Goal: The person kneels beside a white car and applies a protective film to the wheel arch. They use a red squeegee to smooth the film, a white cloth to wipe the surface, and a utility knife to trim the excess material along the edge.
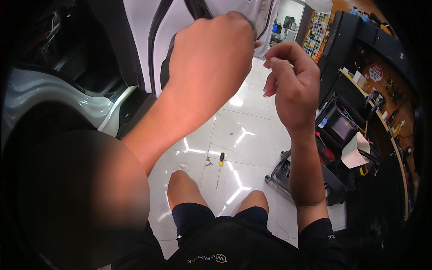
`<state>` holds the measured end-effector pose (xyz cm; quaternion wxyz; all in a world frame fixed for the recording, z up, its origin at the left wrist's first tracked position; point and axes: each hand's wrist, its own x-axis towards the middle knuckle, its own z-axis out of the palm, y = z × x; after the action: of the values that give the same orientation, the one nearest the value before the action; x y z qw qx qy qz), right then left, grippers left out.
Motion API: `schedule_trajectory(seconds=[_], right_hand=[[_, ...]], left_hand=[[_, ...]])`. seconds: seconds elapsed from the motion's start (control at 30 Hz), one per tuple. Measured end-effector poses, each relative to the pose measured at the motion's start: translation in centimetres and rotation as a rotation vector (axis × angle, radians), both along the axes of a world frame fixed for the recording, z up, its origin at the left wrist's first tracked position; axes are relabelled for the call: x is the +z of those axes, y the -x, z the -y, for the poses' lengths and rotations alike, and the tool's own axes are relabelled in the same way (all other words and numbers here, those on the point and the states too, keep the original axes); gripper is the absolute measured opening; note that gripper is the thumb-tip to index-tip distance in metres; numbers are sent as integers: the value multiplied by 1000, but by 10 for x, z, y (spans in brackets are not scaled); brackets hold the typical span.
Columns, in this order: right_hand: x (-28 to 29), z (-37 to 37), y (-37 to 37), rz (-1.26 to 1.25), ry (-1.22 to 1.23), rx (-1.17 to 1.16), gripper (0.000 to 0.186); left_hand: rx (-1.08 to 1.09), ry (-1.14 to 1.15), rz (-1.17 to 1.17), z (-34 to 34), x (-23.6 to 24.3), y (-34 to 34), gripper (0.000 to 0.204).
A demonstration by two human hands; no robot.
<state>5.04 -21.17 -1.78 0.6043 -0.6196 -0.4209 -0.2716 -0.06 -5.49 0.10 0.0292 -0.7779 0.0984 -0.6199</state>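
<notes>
My left hand [211, 63] is raised against the white car door [148, 45] with its black seal, back upward and fingers curled out of sight; what it grips is hidden. Just right of it, below the door's upper edge, my right hand [292, 85] hangs in the air with fingers curled and thumb by the index fingertip; any small thing between them cannot be made out. A screwdriver [221, 159] with a yellow and black handle lies on the tiled floor [238, 135] between and beyond my knees.
At left are the car's open doorway and sill [58, 85]. On the right stand a wheeled cart [337, 121] with tools and a pale sheet [355, 150], a dark workbench [391, 153] and a wooden wall [384, 76]. A colour sample board [315, 36] is at the back.
</notes>
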Motion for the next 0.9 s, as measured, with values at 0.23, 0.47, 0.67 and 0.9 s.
schedule_trajectory(seconds=[0.23, 0.47, 0.67, 0.9], right_hand=[[-15, 10, -15, -131, 32, 50, 15], [-27, 22, -19, -146, 44, 53, 14], [-18, 17, -14, -136, 95, 86, 14], [0, -3, -12, 71, 16, 67, 12]], left_hand=[[159, 108, -412, 11, 25, 14, 11], [-137, -50, -257, -8, 16, 8, 9], [-301, -51, 25, -17, -10, -14, 20], [-289, -126, 154, -20, -20, -28, 11]])
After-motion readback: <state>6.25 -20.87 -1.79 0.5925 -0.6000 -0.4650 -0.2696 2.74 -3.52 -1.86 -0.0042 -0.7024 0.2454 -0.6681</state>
